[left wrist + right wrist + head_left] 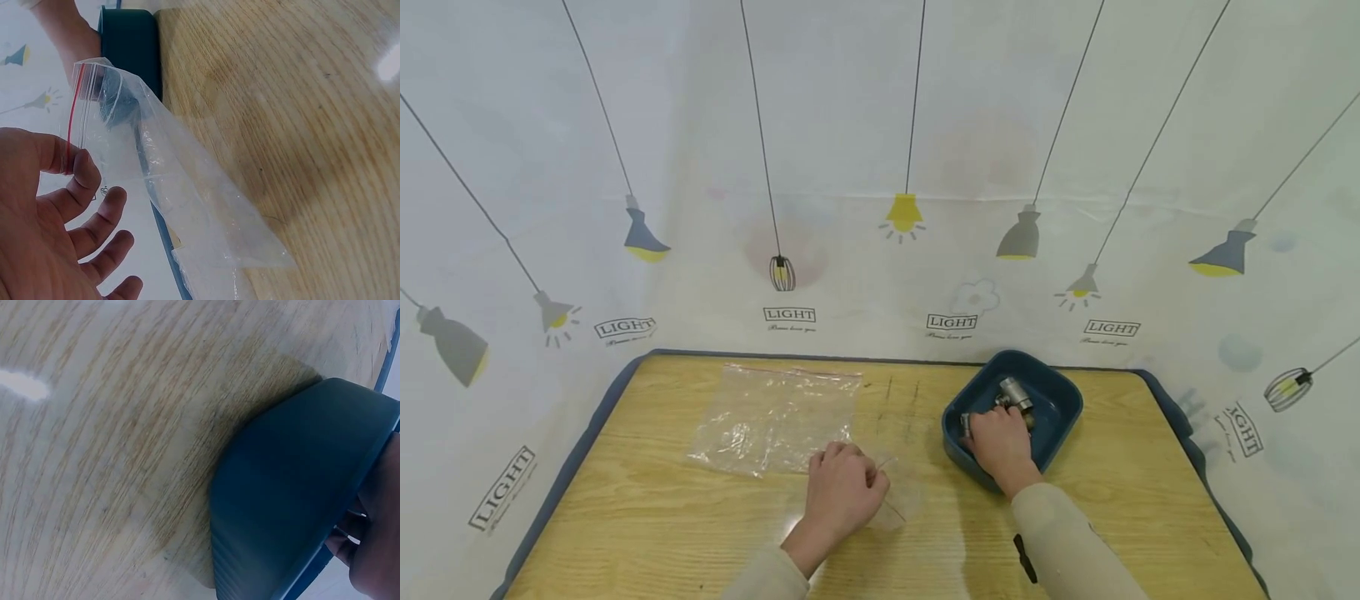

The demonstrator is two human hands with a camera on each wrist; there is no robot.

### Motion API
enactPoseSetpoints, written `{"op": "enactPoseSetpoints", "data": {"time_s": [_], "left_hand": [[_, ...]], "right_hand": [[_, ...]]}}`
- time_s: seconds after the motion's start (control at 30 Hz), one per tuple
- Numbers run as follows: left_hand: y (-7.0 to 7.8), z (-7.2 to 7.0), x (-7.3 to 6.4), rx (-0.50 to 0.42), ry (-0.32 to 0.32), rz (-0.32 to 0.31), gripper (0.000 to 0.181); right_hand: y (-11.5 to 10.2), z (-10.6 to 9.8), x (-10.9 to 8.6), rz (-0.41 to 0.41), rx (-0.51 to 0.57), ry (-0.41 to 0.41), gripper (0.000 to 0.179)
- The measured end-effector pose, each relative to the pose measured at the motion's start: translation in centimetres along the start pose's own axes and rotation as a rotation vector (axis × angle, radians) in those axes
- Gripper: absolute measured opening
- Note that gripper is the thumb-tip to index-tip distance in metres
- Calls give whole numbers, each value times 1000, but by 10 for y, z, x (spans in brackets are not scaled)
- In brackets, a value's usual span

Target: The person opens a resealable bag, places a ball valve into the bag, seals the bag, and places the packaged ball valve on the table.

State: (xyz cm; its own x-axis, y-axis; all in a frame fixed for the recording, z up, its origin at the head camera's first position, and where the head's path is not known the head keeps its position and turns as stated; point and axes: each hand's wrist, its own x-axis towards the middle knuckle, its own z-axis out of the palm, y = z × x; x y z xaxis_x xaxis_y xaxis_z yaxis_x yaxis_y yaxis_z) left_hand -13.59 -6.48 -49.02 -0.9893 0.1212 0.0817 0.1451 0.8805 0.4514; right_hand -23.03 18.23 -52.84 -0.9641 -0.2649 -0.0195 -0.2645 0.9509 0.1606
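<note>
Between thumb and index finger, my left hand (844, 492) pinches a clear zip bag (169, 169) near its red-striped zip edge. The bag hangs from the pinch, and the other fingers are loosely bent beside it. My right hand (1000, 446) reaches down into a dark blue plastic bin (1060, 417). A shiny metal pipe fitting (1015, 392) lies just beyond its fingers, and a smaller metal piece (966, 423) shows at its left side. The bin wall (281, 481) blocks most of the right fingers in the right wrist view; I cannot tell whether they grip a fitting.
More clear zip bags (775, 417) lie flat on the wooden table (647, 517), left of the bin and beyond my left hand. A pale wall sheet (850, 125) printed with lamps rises behind the table's blue-edged back and sides.
</note>
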Motion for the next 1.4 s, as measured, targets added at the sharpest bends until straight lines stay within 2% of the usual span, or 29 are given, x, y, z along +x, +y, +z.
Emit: {"op": "enactPoseSetpoints", "data": {"time_s": [0.27,0.43,0.67,1.1,1.23,1.4], "left_hand": [[3,-1,-2,-7,-5,13,39],[3,-1,-1,-13,3,19,39],[2,0,0,-6,6,24,39],[3,0,-2,-13,5,27,42],[2,0,-2,-16,2,26,41],[-1,1,-2,-18,-4,16,41]], "right_hand": [[1,1,2,32,40,-85,35],[2,3,4,49,54,-83,39],[2,2,5,86,122,-83,36],[-1,-5,1,139,187,-183,34],[-3,-8,0,161,223,-159,39],[-7,-14,0,133,210,-88,48]]}}
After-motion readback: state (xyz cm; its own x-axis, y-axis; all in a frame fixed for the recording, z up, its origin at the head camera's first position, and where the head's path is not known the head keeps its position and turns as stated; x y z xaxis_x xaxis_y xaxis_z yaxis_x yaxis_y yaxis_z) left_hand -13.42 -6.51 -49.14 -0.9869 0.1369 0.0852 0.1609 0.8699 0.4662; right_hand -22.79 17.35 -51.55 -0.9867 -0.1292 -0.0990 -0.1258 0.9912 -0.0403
